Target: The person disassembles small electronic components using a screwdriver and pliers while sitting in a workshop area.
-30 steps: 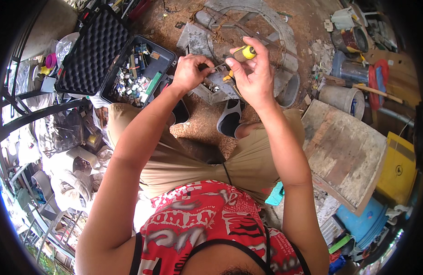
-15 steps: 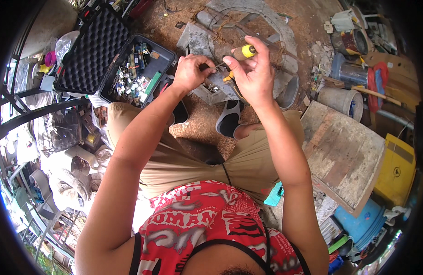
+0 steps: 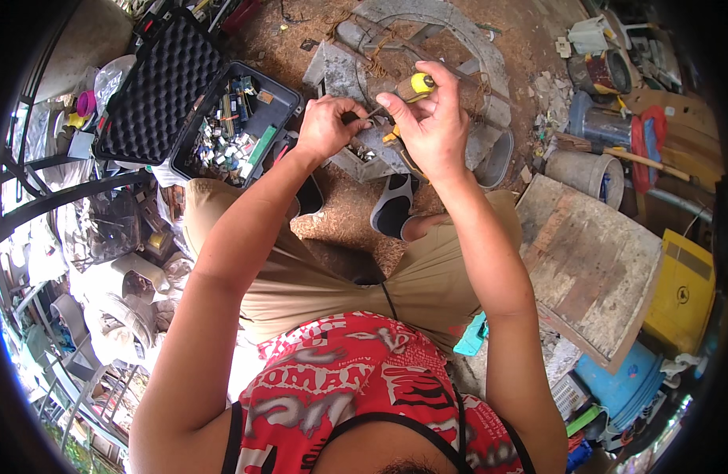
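Both hands at a small part
Left hand fisted on it; right hand pinches yellow-handled tool at 12 o'clock

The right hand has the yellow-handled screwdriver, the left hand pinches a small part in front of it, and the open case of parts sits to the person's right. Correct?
Not quite. The head view shows the open case to the person's left, not right. The rest stands: the right hand holds the yellow-handled screwdriver, and the left hand pinches a small part in front of it.
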The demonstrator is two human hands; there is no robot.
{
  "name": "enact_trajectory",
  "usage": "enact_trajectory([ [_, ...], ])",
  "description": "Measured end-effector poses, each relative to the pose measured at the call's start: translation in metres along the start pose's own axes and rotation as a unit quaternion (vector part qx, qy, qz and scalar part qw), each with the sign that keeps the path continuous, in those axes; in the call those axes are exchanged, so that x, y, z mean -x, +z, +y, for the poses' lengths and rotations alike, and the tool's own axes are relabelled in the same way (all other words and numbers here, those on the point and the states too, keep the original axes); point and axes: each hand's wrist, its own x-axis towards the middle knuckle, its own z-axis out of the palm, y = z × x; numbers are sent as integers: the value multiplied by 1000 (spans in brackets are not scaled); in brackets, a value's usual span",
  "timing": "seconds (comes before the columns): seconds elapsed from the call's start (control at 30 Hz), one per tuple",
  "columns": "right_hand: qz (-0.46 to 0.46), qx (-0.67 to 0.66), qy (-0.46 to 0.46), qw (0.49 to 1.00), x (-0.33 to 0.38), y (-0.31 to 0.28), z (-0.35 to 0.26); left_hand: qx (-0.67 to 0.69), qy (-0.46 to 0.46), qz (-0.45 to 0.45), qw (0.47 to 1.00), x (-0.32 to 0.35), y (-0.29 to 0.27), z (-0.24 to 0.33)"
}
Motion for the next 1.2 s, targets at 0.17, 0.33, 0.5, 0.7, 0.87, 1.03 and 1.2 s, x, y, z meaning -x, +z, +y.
enact_trajectory([
  [0.17, -13, 66, -11, 998, -2, 1, -8, -15, 16, 16, 1000, 2, 3, -4],
  [0.33, -9, 141, -77, 987, -6, -1, -15, -32, 14, 32, 999, 3, -1, 5],
  [0.5, -6, 150, -120, 981, -13, 3, -12, -42, 31, 53, 997, 4, 0, 4],
  [0.7, -22, 193, -159, 968, -16, 6, -14, -36, 37, 27, 998, -6, -1, -3],
  [0.87, -57, 193, -163, 966, -19, 1, -18, -39, 34, 25, 998, -9, -2, -2],
  [1.03, -15, 79, -106, 991, -20, -37, -30, -47, 20, -20, 998, -9, -7, 0],
  [1.2, -77, 120, 30, 989, 35, -65, -18, -40, 6, -23, 999, -9, -9, 1],
])
